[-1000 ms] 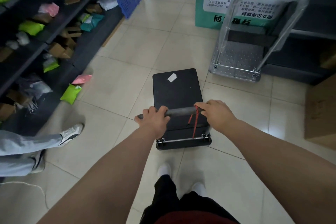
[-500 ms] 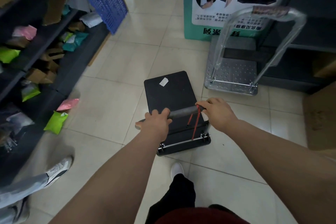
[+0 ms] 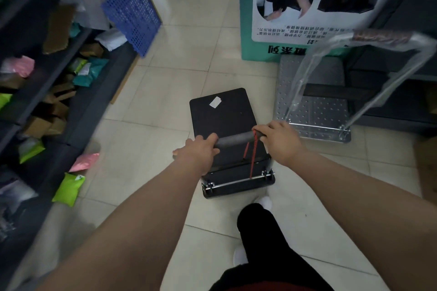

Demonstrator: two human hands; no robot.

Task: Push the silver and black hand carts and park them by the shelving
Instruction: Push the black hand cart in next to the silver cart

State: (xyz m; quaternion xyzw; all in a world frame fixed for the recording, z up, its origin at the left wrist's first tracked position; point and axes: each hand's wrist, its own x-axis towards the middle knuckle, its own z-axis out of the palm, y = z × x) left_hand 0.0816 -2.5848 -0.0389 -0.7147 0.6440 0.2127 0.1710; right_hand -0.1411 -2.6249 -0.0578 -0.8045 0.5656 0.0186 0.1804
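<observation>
The black hand cart (image 3: 222, 116) stands on the tiled floor right in front of me, a white sticker on its deck. My left hand (image 3: 197, 153) and my right hand (image 3: 281, 142) both grip its grey foam handle bar (image 3: 236, 140), from which a red cord hangs. The silver hand cart (image 3: 312, 111), its handle wrapped in clear plastic, stands just to the right of the black one, against the dark shelving (image 3: 390, 92) on the right.
Dark shelving (image 3: 47, 78) full of coloured parcels and cardboard boxes lines the left side. Pink and green parcels (image 3: 68, 188) lie on the floor beside it. A blue plastic crate (image 3: 132, 12) leans at the back left. A teal printed box (image 3: 260, 19) stands ahead.
I have walked forward with the black cart, which has drawn level with the silver cart. The other person's leg and shoe at the left have passed out of view.
</observation>
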